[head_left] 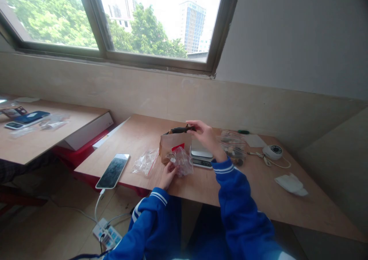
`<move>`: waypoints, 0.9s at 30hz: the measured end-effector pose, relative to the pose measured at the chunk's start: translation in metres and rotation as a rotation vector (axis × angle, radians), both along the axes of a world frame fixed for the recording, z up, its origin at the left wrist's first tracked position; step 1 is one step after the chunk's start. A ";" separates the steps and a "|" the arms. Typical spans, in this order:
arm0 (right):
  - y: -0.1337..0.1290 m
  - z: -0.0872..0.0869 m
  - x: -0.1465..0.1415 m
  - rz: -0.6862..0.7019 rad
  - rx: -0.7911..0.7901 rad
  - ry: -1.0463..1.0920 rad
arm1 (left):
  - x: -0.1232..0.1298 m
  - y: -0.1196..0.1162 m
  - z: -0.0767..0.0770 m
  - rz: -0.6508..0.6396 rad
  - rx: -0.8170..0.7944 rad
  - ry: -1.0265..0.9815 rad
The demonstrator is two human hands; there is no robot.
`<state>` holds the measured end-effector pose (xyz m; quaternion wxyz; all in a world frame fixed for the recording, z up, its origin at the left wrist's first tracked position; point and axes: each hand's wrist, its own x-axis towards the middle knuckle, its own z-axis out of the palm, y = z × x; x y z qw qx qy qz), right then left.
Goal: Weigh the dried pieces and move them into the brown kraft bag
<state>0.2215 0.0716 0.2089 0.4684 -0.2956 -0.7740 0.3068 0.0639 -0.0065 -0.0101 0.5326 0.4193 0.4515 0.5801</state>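
Nearest the wearer, the left hand [169, 175] rests low over the table [198, 193], its fingers curled and apparently pinching the left edge of a small clear bag [186, 164]. That bag lies against the front of a brown paper bag [175, 145], which stands upright with its mouth upward. Above it, the right hand [204, 133] has thumb and fingers closed on a dark piece [184, 130] at the mouth; whether this is a separate article or part of the bag cannot be told.

Step in hand, as judged: handling at the paper bag's mouth while the left hand attends to the clear bag. The next move, in my judgement, calls for a firm grip above and a steady paper bag, which is light enough to tip.

Just right of the paper bag, and partly behind the right arm, sits a scale [201, 162]. Left of it lies loose clear packaging [145, 161]. Farther right are filled plastic bags [234, 149], contents indistinct. Beyond the table stand the wall and a window [155, 61].
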 end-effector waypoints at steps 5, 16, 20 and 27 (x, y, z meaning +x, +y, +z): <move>0.018 -0.005 -0.031 -0.009 0.156 -0.016 | 0.000 -0.001 -0.001 0.022 -0.022 0.001; 0.015 -0.023 -0.025 0.131 0.077 -0.067 | -0.001 -0.003 0.003 0.083 -0.011 -0.021; 0.014 -0.026 -0.023 0.157 0.068 -0.084 | -0.001 -0.001 -0.002 0.077 0.015 -0.027; -0.001 -0.031 -0.024 0.000 0.265 -0.163 | -0.001 -0.001 -0.002 0.059 0.014 -0.019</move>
